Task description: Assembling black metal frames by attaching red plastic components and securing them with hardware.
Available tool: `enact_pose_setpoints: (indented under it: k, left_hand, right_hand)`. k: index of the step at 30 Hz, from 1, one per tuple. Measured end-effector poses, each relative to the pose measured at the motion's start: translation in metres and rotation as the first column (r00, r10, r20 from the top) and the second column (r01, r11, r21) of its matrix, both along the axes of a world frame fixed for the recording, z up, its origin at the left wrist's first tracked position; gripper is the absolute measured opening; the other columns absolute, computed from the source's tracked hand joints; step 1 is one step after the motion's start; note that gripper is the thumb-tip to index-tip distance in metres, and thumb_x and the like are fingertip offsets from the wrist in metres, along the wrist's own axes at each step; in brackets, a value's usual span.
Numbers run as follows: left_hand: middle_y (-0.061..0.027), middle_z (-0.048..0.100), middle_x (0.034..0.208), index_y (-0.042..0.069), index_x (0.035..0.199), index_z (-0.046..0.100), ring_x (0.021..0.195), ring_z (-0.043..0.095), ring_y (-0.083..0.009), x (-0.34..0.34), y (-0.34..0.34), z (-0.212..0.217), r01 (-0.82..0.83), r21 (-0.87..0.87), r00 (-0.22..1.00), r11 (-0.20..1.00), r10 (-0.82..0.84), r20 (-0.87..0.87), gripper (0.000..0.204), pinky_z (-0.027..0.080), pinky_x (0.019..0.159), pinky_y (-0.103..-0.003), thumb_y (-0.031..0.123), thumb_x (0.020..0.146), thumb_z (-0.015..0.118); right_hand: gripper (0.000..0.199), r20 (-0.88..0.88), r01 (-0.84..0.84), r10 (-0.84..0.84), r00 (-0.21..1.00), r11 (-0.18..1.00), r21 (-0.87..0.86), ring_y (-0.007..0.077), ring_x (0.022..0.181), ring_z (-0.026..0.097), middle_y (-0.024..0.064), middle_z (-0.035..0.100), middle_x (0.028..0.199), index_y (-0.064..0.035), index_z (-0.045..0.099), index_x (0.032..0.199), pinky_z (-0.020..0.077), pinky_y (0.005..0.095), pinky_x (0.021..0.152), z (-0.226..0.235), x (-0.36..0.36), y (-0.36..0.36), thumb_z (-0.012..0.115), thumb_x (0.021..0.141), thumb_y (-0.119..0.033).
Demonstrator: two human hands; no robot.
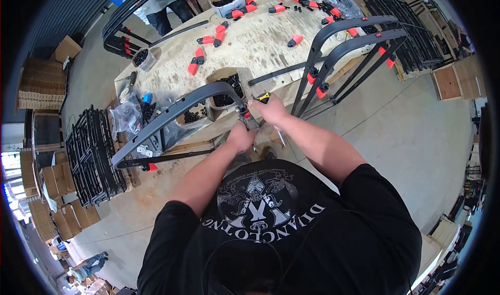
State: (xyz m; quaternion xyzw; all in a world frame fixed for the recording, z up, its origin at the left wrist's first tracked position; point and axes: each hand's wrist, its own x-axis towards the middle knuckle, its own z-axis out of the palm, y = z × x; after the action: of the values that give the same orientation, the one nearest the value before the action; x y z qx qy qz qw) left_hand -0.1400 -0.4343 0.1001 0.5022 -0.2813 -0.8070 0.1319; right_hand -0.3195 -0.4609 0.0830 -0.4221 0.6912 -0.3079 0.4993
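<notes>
1. At frame centre, by the worktop point(271, 40) edge: right hand point(272, 111), grip clamped on a yellow-handled tool point(263, 97).
2. Left hand point(241, 137), grip closed around the curved grey frame point(182, 110) end.
3. Judgement: brace the frame firmly and keep the tool square.

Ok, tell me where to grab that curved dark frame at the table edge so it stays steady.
Probably best to take the curved dark frame on its long sloping bar, coming from the near side with the fingers wrapped over the top. That stretch is bare and smooth, while the top bend is crowded by the left hand, the right hand and the cardboard boxes of black parts behind it.
</notes>
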Motion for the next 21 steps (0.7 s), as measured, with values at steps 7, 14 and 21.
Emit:
enact_pose_setpoints:
  k: [7,14,21]
  left_hand:
    - [-0.009,0.065,0.07,0.004,0.088,0.062,0.06,0.066,-0.0213,-0.005,-0.007,0.023,-0.164,0.04,0.98,0.986,0.167,-0.11,0.016,0.055,0.057,-0.036,0.02,0.092,0.062]
    - [-0.0187,0.07,0.092,-0.01,0.103,0.062,0.085,0.073,-0.0248,-0.013,-0.002,0.013,0.341,-0.129,0.847,0.931,-0.245,0.472,0.036,0.057,0.079,-0.039,0.023,0.089,0.065]
    - [-0.0186,0.072,0.088,-0.011,0.105,0.063,0.088,0.074,-0.0254,-0.008,0.01,-0.034,0.648,-0.388,0.601,0.655,-0.128,0.789,0.039,0.056,0.07,-0.038,0.024,0.089,0.061]
  right_hand:
    - [0.076,0.001,-0.014,0.014,1.0,1.0,-0.028,0.0349,0.095,0.07,0.0291,0.069,0.103,0.0151,0.055,0.115,0.0539,0.0396,0.083,-0.004,-0.007,-0.002,0.081,0.079,-0.047]
    - [0.072,-0.114,-0.018,0.015,0.993,0.999,-0.028,0.0331,0.091,0.071,0.0275,0.07,0.101,0.0146,0.056,0.112,0.0541,0.0403,0.079,0.001,-0.001,0.0,0.081,0.08,-0.045]
    - [0.068,-0.026,0.038,-0.041,0.999,0.993,-0.112,0.0335,0.087,0.071,0.0263,0.071,0.094,0.0138,0.059,0.107,0.0543,0.0405,0.077,-0.022,-0.001,0.0,0.081,0.079,-0.044]
